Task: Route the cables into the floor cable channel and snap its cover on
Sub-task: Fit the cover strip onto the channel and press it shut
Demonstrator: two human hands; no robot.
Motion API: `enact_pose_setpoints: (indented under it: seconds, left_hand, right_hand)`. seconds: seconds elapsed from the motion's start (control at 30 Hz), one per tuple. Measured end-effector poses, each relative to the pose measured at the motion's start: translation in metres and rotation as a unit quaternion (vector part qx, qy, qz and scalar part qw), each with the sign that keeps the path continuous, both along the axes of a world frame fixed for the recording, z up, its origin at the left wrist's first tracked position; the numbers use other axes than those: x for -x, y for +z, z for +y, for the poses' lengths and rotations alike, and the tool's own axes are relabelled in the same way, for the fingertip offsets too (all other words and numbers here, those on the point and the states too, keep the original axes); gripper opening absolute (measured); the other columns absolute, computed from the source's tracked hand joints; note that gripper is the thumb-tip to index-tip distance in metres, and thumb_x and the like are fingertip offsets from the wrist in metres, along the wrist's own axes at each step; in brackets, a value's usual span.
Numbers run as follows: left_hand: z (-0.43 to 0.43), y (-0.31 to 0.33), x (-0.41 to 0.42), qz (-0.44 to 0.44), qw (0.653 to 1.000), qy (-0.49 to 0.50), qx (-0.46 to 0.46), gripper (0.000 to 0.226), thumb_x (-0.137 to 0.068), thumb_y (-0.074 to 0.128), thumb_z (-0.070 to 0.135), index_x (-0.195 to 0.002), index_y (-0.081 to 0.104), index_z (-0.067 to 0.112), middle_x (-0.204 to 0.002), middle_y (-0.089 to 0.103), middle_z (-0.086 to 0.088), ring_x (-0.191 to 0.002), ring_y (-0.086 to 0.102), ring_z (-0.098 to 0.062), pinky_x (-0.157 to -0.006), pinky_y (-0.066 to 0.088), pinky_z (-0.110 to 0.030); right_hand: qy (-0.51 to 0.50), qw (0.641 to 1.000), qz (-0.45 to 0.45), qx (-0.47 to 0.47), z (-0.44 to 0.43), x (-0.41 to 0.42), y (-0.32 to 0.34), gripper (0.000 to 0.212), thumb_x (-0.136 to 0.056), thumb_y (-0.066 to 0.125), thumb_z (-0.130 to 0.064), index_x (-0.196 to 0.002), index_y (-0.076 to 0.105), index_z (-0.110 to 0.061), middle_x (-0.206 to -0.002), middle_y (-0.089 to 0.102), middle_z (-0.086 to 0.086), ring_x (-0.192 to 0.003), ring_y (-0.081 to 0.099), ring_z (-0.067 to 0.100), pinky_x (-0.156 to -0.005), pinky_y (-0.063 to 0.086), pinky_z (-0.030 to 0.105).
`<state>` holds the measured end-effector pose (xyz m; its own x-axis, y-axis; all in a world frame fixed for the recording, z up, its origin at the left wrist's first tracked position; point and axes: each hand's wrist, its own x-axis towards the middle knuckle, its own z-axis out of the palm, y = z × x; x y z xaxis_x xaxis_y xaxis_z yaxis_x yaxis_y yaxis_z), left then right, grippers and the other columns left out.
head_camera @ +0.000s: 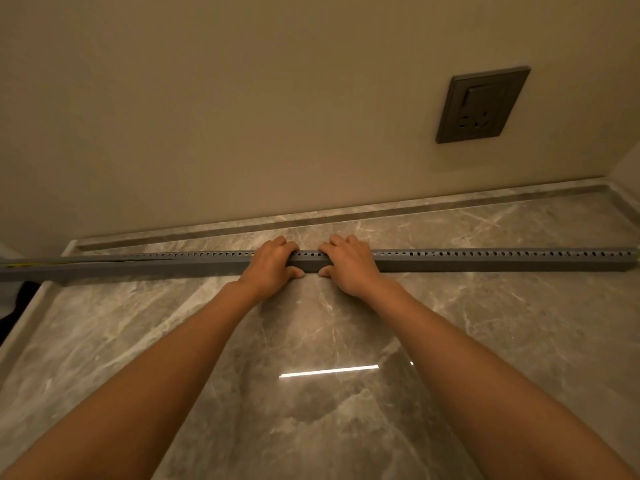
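Observation:
A long grey cable channel [485,261] lies across the marble floor, parallel to the wall, with a row of small slots along its far top edge. Both my hands clasp its middle. My left hand [273,266] has its fingers over the top and its thumb on the near face. My right hand [349,263] grips the same way, a short gap to the right. Toward the left end the cover [86,264] looks slightly raised, with a dark gap and a bit of yellow showing. No cables are plainly visible.
A beige wall stands behind the channel, with a dark socket plate [481,105] at upper right. A stone skirting strip [346,218] runs along the wall base. The glossy marble floor [311,341] reflects a light bar. A dark object [20,299] lies at far left.

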<state>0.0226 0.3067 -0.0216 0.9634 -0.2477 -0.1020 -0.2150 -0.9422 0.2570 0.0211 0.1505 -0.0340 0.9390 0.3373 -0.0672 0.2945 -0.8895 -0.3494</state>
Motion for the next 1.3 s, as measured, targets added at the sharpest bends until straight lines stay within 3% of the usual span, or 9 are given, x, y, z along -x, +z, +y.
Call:
enact_pose_setpoints:
  seconds: [0.17, 0.3, 0.53, 0.77, 0.9, 0.97, 1.3]
  left_hand:
    - [0.033, 0.005, 0.003, 0.019, 0.999, -0.036, -0.033, 0.043, -0.087, 0.060, 0.024, -0.123, 0.047, 0.005, -0.117, 0.050, -0.019, -0.107, 0.047, -0.032, -0.092, 0.039, -0.039]
    - [0.070, 0.009, 0.004, 0.020, 0.998, -0.025, -0.056, 0.044, -0.089, 0.056, 0.029, -0.125, 0.047, 0.005, -0.118, 0.050, -0.019, -0.108, 0.049, -0.033, -0.093, 0.039, -0.040]
    - [0.096, 0.009, -0.004, 0.057, 0.993, -0.094, -0.028, 0.041, -0.091, 0.053, 0.020, -0.128, 0.044, 0.005, -0.117, 0.047, -0.020, -0.108, 0.047, -0.033, -0.093, 0.039, -0.039]
    - [0.137, 0.018, -0.019, 0.077, 0.986, -0.140, -0.045, 0.034, -0.087, 0.058, 0.023, -0.117, 0.054, 0.006, -0.114, 0.056, -0.018, -0.105, 0.052, -0.030, -0.090, 0.041, -0.037]
    - [0.153, 0.020, -0.024, 0.055, 0.990, -0.119, -0.051, 0.032, -0.080, 0.066, 0.035, -0.092, 0.061, 0.006, -0.098, 0.064, -0.016, -0.088, 0.056, -0.029, -0.070, 0.042, -0.034]
    - [0.155, 0.017, -0.023, 0.044, 0.991, -0.113, -0.055, 0.033, -0.079, 0.066, 0.039, -0.090, 0.060, 0.008, -0.096, 0.065, -0.016, -0.088, 0.057, -0.030, -0.067, 0.040, -0.033]
    - [0.138, 0.001, -0.014, 0.014, 0.992, -0.127, 0.024, 0.031, -0.089, 0.054, 0.028, -0.115, 0.053, 0.011, -0.114, 0.058, -0.012, -0.104, 0.053, -0.028, -0.081, 0.040, -0.034]
  right_hand:
    - [-0.001, 1.000, -0.010, 0.016, 0.007, 0.007, -0.001, 0.040, -0.091, 0.054, -0.026, -0.127, 0.047, -0.013, -0.129, 0.048, 0.009, -0.119, 0.042, 0.030, -0.104, 0.029, 0.040]
    - [-0.039, 0.999, 0.010, 0.013, 0.021, 0.010, 0.003, 0.042, -0.090, 0.053, -0.036, -0.128, 0.049, -0.017, -0.129, 0.049, 0.008, -0.121, 0.041, 0.031, -0.104, 0.029, 0.044]
    - [-0.074, 0.997, 0.006, 0.028, 0.081, 0.015, 0.005, 0.043, -0.089, 0.055, -0.036, -0.128, 0.049, -0.019, -0.131, 0.048, 0.008, -0.122, 0.040, 0.032, -0.105, 0.025, 0.047]
    - [-0.067, 0.995, 0.032, 0.071, 0.115, 0.015, 0.012, 0.045, -0.090, 0.052, -0.038, -0.132, 0.045, -0.021, -0.130, 0.048, 0.010, -0.122, 0.040, 0.033, -0.105, 0.027, 0.051]
    - [-0.092, 0.993, 0.042, 0.056, 0.120, 0.016, 0.014, 0.044, -0.088, 0.056, -0.036, -0.129, 0.049, -0.022, -0.128, 0.049, 0.009, -0.122, 0.041, 0.033, -0.108, 0.024, 0.052]
    - [-0.104, 0.992, 0.047, 0.050, 0.120, 0.016, 0.016, 0.043, -0.087, 0.058, -0.036, -0.127, 0.051, -0.021, -0.127, 0.050, 0.009, -0.121, 0.041, 0.033, -0.109, 0.023, 0.053]
    - [-0.137, 0.988, 0.028, 0.063, 0.095, 0.024, 0.013, 0.043, -0.089, 0.055, -0.032, -0.130, 0.047, -0.020, -0.128, 0.049, 0.009, -0.124, 0.040, 0.035, -0.113, 0.012, 0.059]
